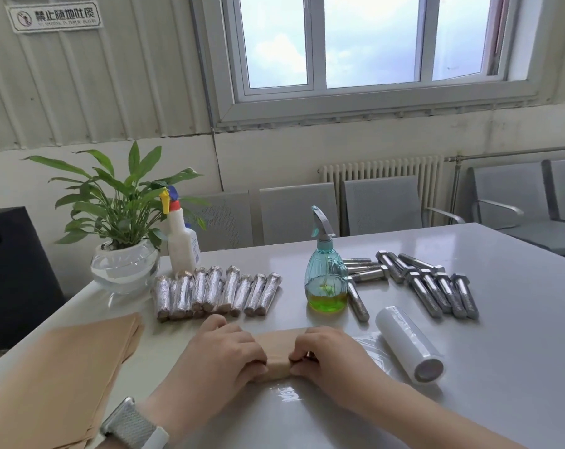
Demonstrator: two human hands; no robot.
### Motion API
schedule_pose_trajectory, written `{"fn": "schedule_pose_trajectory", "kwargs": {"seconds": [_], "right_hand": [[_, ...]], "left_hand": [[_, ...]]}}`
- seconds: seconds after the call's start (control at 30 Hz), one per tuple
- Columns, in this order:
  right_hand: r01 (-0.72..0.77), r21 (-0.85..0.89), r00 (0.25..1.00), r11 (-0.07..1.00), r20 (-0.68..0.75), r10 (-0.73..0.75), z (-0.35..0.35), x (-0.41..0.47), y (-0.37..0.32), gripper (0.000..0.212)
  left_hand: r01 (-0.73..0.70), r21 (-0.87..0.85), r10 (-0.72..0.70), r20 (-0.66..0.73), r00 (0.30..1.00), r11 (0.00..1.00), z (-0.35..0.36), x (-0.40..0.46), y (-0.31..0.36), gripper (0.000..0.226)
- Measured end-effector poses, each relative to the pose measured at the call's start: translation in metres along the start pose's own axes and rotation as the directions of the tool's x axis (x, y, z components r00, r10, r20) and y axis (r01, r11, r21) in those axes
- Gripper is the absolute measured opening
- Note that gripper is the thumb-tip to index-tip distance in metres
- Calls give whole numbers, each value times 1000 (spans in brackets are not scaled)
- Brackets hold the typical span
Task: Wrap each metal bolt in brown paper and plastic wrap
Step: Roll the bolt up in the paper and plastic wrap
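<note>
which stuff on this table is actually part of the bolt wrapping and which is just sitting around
Part of the job:
- brown-paper roll, gripped by left hand and right hand
- brown paper stack
- plastic wrap roll
- bare bolts
- wrapped bolts

Just lying about:
- green spray bottle
- white spray bottle
- potted plant

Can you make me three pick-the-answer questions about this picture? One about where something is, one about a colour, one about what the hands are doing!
1. Where is the white roll of plastic wrap?
A. right of both hands
B. beside the plant
C. on a chair

2. What colour is the liquid in the clear teal spray bottle?
A. red
B. yellow-green
C. blue

3. What are the left hand and right hand doing?
A. resting flat
B. gripping the brown paper bundle
C. lifting bare bolts

Answers: 1 A, roll lies on the table's right. 2 B, liquid looks yellow-green. 3 B, fingers curl round paper.
</note>
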State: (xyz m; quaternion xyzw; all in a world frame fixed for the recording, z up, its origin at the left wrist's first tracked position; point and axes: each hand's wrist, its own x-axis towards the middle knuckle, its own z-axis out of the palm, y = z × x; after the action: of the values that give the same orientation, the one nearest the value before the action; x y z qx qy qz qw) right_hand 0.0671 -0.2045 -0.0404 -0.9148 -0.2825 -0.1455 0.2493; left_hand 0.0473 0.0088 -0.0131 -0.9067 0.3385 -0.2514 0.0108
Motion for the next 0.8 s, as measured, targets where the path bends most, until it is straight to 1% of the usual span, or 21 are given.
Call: {"fn": "schedule_pose_trajectory", "kwargs": {"seconds": [0.13, 0.2, 0.23, 0.3, 0.37, 0.43, 0.53, 0.63, 0.73, 0.8], "right_hand": [[-17, 4, 999, 1000, 49, 17, -3, 2, -2, 12], [-28, 27, 997, 999, 79, 26, -5, 3, -2, 12], [-34, 33, 995, 999, 96, 31, -7, 4, -3, 13], [-38, 26, 990, 999, 136, 35, -10, 5, -4, 14], [-36, 6, 983, 999, 179, 34, -13, 7, -5, 17], [-42, -21, 967, 999, 250, 46, -16, 10, -6, 21], [-25, -114, 915, 993, 398, 69, -20, 22, -8, 29], [-35, -165, 841, 986, 527, 118, -26, 35, -10, 34], [-58, -271, 763, 961, 608, 218, -31, 43, -10, 42], [-58, -381, 724, 923, 620, 302, -35, 47, -10, 54]], "left_hand": [[131, -94, -127, 53, 991, 987, 3, -1, 0, 15], [212, -108, -201, 101, 974, 971, 8, 0, 0, 18], [241, -116, -230, 102, 968, 963, 13, -2, -2, 21], [284, -177, -268, 107, 957, 942, 19, -3, -5, 19], [300, -239, -276, 130, 952, 923, 19, -2, -6, 13], [304, -268, -276, 138, 951, 914, 21, -2, -6, 13], [322, -282, -296, 133, 946, 904, 22, -5, -5, 11], [346, -294, -316, 145, 938, 891, 24, -6, -3, 11], [368, -317, -340, 143, 930, 874, 25, -7, -3, 12], [384, -355, -354, 150, 923, 852, 25, -8, -4, 12]]}}
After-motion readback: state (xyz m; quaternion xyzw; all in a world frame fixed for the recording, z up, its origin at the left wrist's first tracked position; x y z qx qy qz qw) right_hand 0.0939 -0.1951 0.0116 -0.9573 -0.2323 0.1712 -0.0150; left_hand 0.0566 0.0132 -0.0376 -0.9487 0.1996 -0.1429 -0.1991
